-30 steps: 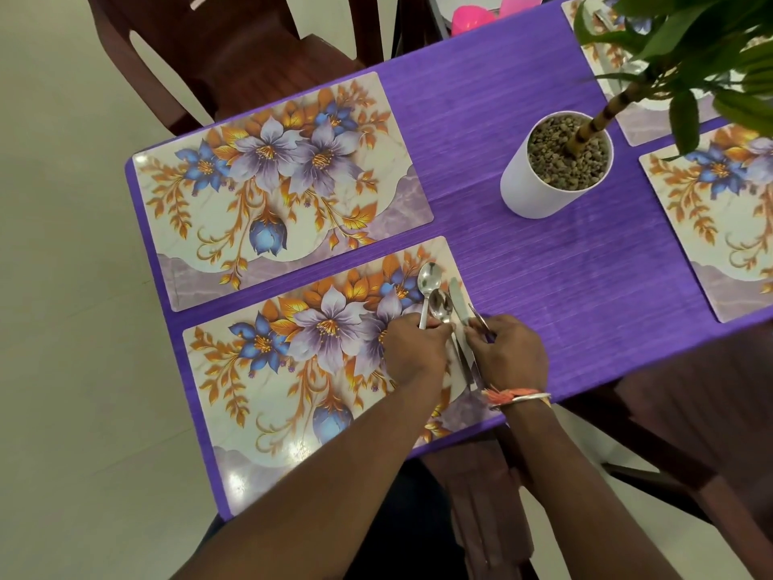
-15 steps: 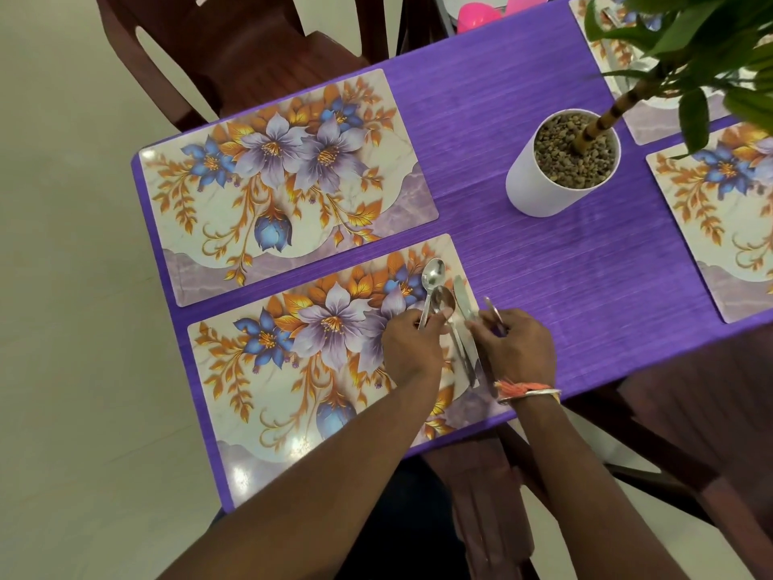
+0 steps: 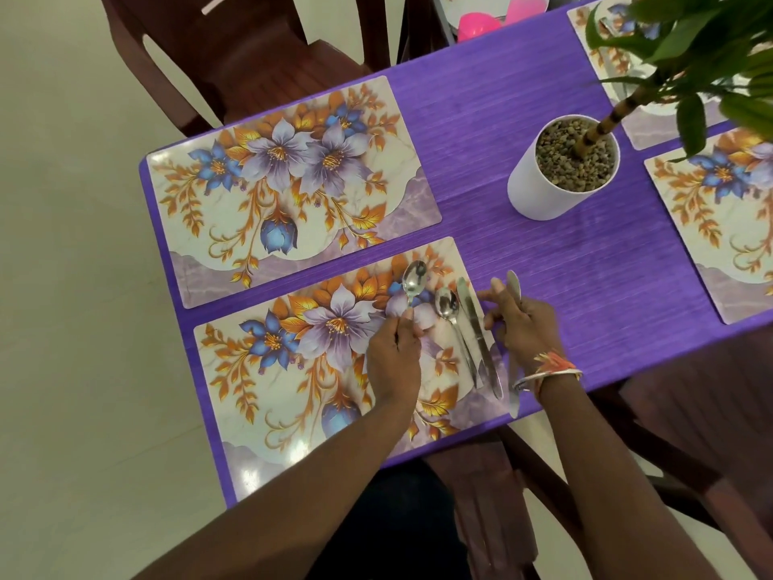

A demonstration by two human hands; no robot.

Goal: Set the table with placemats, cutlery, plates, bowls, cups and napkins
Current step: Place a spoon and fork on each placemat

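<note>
Silver spoon (image 3: 414, 281) sticks up out of the left hand (image 3: 393, 357), whose fingers (image 3: 403, 324) curl tight round its handle, over the flowery placemat (image 3: 293, 370) in the lower middle of the frame. Just right of it, a second spoon (image 3: 446, 304) and a knife (image 3: 477, 328) lie flat on the mat, untouched. The right hand (image 3: 525, 328) grips another silver piece (image 3: 513, 282) over the purple worktop (image 3: 606, 286), with both ends poking out.

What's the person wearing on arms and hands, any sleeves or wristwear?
Both forearms are bare, no sleeves in view. The right hand has a thin silver bangle and an orange-red thread band with frayed tufts at the wrist. The left hand and wrist wear nothing.
</note>
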